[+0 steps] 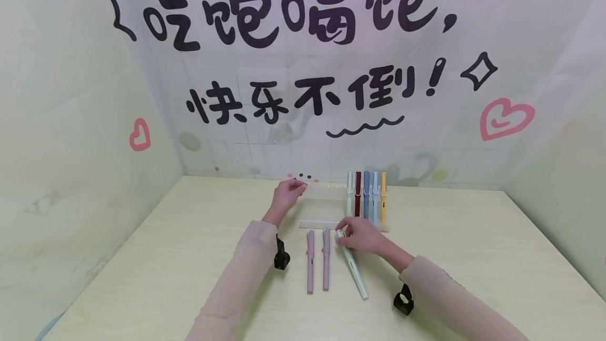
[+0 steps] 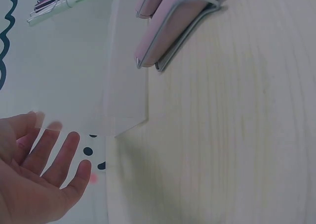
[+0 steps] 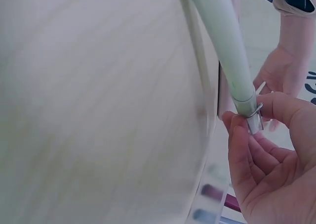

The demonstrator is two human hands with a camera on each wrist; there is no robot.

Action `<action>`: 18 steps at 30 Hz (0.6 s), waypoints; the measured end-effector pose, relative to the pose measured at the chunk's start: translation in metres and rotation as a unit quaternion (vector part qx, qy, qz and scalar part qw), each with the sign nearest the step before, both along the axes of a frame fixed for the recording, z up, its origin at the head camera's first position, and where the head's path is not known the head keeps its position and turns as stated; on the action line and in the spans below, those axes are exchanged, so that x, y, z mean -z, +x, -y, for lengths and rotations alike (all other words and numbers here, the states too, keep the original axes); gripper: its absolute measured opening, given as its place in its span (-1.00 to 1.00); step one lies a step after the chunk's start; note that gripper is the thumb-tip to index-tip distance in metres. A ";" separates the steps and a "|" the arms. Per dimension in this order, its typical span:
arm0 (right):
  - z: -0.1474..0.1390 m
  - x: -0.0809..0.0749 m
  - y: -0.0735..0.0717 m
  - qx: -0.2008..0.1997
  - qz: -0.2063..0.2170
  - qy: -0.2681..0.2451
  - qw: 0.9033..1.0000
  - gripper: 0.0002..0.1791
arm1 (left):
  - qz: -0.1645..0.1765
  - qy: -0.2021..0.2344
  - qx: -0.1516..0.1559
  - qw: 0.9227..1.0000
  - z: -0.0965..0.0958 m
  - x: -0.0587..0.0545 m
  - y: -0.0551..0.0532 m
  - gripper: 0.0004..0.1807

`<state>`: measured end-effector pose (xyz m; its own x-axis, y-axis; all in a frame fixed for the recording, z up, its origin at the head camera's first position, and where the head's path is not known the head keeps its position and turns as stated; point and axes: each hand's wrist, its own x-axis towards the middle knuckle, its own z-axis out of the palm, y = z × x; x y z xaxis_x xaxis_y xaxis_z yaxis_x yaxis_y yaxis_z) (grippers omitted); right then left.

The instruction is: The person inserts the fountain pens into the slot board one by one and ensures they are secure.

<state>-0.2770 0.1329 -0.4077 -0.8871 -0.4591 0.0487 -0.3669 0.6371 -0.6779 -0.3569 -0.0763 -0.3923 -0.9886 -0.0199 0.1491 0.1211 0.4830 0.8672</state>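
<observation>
My right hand point(image 1: 362, 234) pinches a pale mint pen point(image 1: 356, 272) by its capped, wire-clip end; the pen slants toward me over the table. In the right wrist view, thumb and fingertips close round the cap point(image 3: 252, 112). My left hand point(image 1: 288, 196) pinches the left edge of a clear acrylic pen stand point(image 1: 322, 223), its other fingers spread loosely in the left wrist view. At the stand's right side several pens are lined up upright: mint, dark red point(image 1: 357, 193), blue, light blue and yellow point(image 1: 383, 196). Two mauve pens point(image 1: 310, 262) point(image 1: 326, 259) lie side by side before the stand.
The pale wood-grain table point(image 1: 189, 257) meets a white printed backdrop point(image 1: 284, 151) behind the stand. Similar cloth walls rise left and right. Black wrist mounts point(image 1: 281, 256) hang under both sleeves. A thin blue edge shows at lower left.
</observation>
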 end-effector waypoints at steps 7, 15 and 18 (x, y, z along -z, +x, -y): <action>-0.005 0.000 -0.002 0.004 0.038 -0.082 0.996 -0.67 | 0.001 0.000 -0.002 1.000 0.000 0.000 0.000 -0.79; -0.004 -0.002 -0.001 0.018 0.033 -0.133 0.990 -0.67 | 0.005 -0.004 -0.003 1.000 0.001 0.002 -0.002 -0.78; -0.003 -0.010 0.004 0.025 0.028 -0.144 0.989 -0.69 | 0.006 -0.003 -0.002 1.000 0.001 0.002 -0.002 -0.77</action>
